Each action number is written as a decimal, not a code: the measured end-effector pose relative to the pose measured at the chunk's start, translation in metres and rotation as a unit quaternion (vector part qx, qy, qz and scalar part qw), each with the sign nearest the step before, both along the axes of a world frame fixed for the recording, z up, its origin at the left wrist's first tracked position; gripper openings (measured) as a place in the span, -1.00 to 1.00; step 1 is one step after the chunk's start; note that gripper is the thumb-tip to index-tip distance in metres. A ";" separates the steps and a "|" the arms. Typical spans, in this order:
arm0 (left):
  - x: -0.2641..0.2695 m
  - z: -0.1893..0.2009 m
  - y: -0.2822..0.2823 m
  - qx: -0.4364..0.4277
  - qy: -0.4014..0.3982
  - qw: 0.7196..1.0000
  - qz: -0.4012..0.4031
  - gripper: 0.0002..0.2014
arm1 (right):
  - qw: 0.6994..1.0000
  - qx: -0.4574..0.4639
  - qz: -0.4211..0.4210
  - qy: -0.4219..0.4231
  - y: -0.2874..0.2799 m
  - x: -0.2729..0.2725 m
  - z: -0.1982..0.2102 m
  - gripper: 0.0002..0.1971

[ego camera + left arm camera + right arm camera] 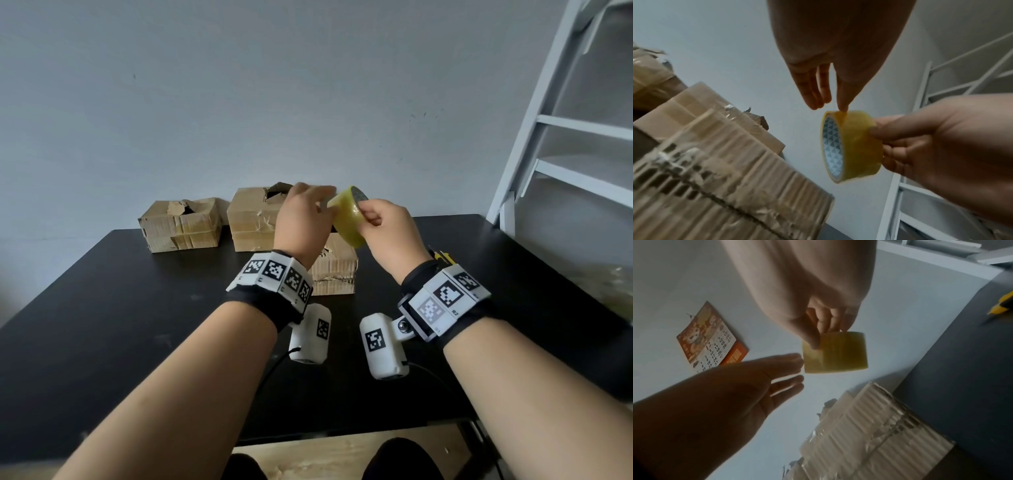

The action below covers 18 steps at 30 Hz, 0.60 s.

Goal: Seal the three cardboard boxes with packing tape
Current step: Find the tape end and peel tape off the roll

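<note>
Your forearms nearest, both raised over table point(102, 308). Right hand point(387, 233) grips tape roll point(347, 219) by rim, thumb and fingers curled round it, roll in air above near box point(337, 274). Left hand point(301, 219) has fingers straight, thumb tip touching roll's top edge, not clamped. Two other boxes, point(181, 224) and point(253, 219), at table's far edge by wall. Yellow knife point(1003, 305) right of near box.
</note>
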<state>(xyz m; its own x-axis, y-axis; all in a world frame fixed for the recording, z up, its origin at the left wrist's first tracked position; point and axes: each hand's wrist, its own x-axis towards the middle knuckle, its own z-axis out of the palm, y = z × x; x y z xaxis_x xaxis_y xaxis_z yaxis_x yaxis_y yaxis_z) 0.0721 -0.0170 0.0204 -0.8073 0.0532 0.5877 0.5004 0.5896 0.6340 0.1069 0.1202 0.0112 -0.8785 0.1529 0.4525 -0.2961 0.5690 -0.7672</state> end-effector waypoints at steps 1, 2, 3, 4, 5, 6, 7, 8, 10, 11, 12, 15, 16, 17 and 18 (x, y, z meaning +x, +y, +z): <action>0.000 -0.001 0.002 -0.024 0.025 0.999 -0.010 -0.69 | 1.000 0.003 -0.001 0.000 -0.001 0.000 0.000 -0.71; 0.000 -0.001 0.003 -0.040 0.046 0.998 -0.018 -0.70 | 1.000 0.004 -0.002 0.000 -0.002 0.001 0.001 -0.72; 0.001 -0.003 0.005 -0.048 0.063 0.997 -0.021 -0.72 | 1.000 0.003 -0.003 0.001 -0.002 0.001 0.002 -0.74; 0.002 -0.003 0.005 -0.052 0.083 0.995 -0.021 -0.74 | 1.000 0.002 -0.004 0.002 -0.003 0.001 0.003 -0.75; 0.003 -0.004 0.006 -0.054 0.106 0.993 -0.018 -0.78 | 1.000 0.001 -0.005 0.003 -0.003 0.002 0.004 -0.75; 0.004 -0.004 0.006 -0.058 0.131 0.990 -0.014 -0.81 | 1.000 0.000 -0.006 0.003 -0.004 0.002 0.004 -0.76; 0.005 -0.004 0.006 -0.064 0.152 0.986 -0.010 -0.83 | 1.000 0.000 -0.007 0.002 -0.005 0.003 0.005 -0.77; 0.006 -0.004 0.006 -0.073 0.167 0.983 -0.006 -0.84 | 1.000 -0.001 -0.008 0.003 -0.006 0.003 0.005 -0.77; 0.008 -0.003 0.008 -0.092 0.186 0.978 0.002 -0.85 | 1.000 -0.001 -0.009 0.006 -0.007 0.004 0.005 -0.78; 0.008 -0.003 0.009 -0.099 0.190 0.977 0.007 -0.85 | 1.000 0.002 -0.012 0.007 -0.007 0.004 0.005 -0.78; 0.009 -0.002 0.009 -0.105 0.189 0.976 0.011 -0.86 | 1.000 0.008 -0.015 0.007 -0.008 0.005 0.005 -0.78; 0.009 0.001 0.009 -0.117 0.174 0.977 0.025 -0.85 | 0.999 0.037 -0.025 0.012 -0.009 0.004 0.005 -0.78; 0.009 0.003 0.009 -0.122 0.168 0.978 0.031 -0.84 | 0.998 0.047 -0.027 0.016 -0.010 0.004 0.005 -0.78; 0.009 0.004 0.009 -0.128 0.160 0.978 0.037 -0.84 | 0.998 0.057 -0.029 0.020 -0.010 0.004 0.005 -0.78; 0.009 0.006 0.009 -0.135 0.149 0.979 0.041 -0.84 | 0.997 0.068 -0.030 0.025 -0.010 0.005 0.005 -0.77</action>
